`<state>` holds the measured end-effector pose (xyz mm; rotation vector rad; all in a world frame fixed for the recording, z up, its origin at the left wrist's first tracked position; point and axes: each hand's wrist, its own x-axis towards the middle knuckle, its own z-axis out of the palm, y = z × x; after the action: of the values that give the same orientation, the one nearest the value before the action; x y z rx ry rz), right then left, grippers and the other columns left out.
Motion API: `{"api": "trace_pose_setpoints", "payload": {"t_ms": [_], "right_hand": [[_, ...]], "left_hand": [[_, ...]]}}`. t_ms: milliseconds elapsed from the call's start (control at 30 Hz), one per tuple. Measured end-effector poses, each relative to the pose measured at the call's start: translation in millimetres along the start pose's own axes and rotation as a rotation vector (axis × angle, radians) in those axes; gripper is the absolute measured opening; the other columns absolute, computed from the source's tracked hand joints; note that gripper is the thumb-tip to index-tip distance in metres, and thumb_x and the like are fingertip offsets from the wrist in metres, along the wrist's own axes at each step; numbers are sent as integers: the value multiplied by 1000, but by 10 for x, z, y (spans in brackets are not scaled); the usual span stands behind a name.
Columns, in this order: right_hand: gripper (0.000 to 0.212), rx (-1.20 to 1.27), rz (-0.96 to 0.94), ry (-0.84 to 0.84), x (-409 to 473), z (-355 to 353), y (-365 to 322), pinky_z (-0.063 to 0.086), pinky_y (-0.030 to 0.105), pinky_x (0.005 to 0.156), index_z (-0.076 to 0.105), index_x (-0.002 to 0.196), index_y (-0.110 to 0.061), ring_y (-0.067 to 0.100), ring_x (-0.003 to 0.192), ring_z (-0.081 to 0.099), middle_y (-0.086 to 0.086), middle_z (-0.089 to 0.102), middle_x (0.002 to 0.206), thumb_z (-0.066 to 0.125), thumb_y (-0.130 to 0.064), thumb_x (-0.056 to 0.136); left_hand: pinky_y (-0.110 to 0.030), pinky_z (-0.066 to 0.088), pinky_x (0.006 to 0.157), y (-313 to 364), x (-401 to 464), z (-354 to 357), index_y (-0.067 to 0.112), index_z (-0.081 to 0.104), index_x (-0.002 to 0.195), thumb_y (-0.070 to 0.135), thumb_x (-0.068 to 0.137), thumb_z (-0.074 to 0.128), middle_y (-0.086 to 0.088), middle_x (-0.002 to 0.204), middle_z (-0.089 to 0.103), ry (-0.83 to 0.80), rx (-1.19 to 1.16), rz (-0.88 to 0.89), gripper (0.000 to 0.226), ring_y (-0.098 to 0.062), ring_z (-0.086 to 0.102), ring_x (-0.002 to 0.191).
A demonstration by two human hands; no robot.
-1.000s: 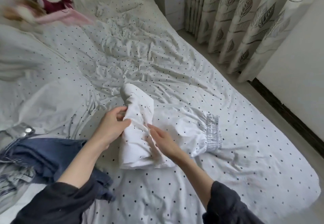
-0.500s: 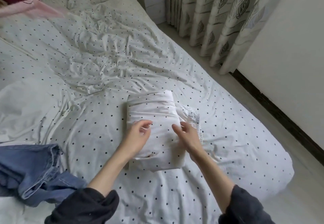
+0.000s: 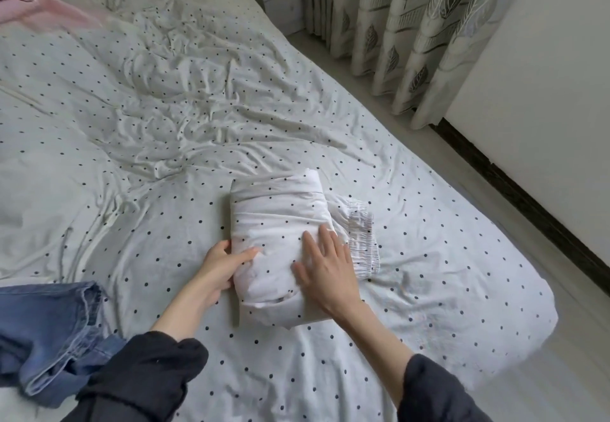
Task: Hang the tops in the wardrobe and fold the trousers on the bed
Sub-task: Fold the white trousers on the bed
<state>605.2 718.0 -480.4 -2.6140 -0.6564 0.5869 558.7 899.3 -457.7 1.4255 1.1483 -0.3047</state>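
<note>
Left hand (image 3: 219,264) grips folded trousers (image 3: 277,223); right hand (image 3: 325,264) flat on top; jeans (image 3: 49,332) near left.

Dark pushed-up sleeves (image 3: 142,378), bare forearms

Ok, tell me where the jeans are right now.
In the head view the jeans lie crumpled at the lower left edge of the bed, left of the left hand and well apart from the folded white trousers.
</note>
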Motion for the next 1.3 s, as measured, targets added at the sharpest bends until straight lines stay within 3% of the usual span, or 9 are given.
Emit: {"api": "trace_pose_setpoints", "payload": {"t_ms": [133,233,300,467,700,800,933,1133,1300], "right_hand": [[60,19,21,-70,35,95,107,7,41,116,21,148,-21,27,145,5,10,1,158,42,-42,95],[40,326,68,164,33,50,117,25,32,107,49,130,-3,35,133,35,20,36,143,51,-20,93],[35,505,242,312,82,-26,112,29,29,102,53,126,-2,32,124,44,18,49,130,51,-10,92],[42,576,436,166,269,-218,217,42,34,90,59,124,-8,30,109,53,14,60,114,54,-10,82],[19,628,498,259,187,-310,304,31,25,67,67,92,-10,25,91,57,8,68,94,52,-6,82],[23,627,524,339,94,-329,452,36,27,79,67,101,-12,23,99,57,5,64,106,53,-9,83],[22,602,580,414,56,-264,646,39,37,98,69,102,-15,23,111,50,5,55,118,58,-12,83],[14,942,691,222,204,-259,898,41,29,71,59,78,-20,19,86,57,2,62,91,65,-7,75],[33,1036,726,76,314,-326,1086,42,27,57,55,95,-11,19,73,57,5,61,84,77,-6,71]], "left_hand": [[-37,42,84,22,-7,-68,15,54,118,10,87,64,-1,111,64,-89,10,28,32,-16,60,96],[-34,48,77,-7,-28,-60,21,53,118,13,90,61,3,112,65,-120,-6,81,30,-13,62,97],[-36,50,82,-19,-23,-52,22,53,120,14,90,61,4,114,64,-125,-8,105,32,-13,62,100],[-39,48,91,2,-36,-17,27,58,109,25,92,59,7,112,66,-138,54,168,17,-12,62,102],[-24,48,81,71,-32,42,36,54,105,28,94,55,23,106,59,-163,224,223,14,2,58,97],[-36,46,97,59,-11,97,29,36,140,22,93,57,13,123,53,-140,238,216,52,-12,54,114],[-42,43,102,30,53,198,21,27,145,25,86,67,-10,137,47,-32,247,176,72,-23,50,120],[-25,49,63,36,72,257,14,55,116,14,83,70,2,93,67,-61,40,53,36,-12,63,82],[-30,52,74,71,151,178,13,63,102,12,83,69,-2,96,70,-115,50,-8,20,-15,65,89]]}}
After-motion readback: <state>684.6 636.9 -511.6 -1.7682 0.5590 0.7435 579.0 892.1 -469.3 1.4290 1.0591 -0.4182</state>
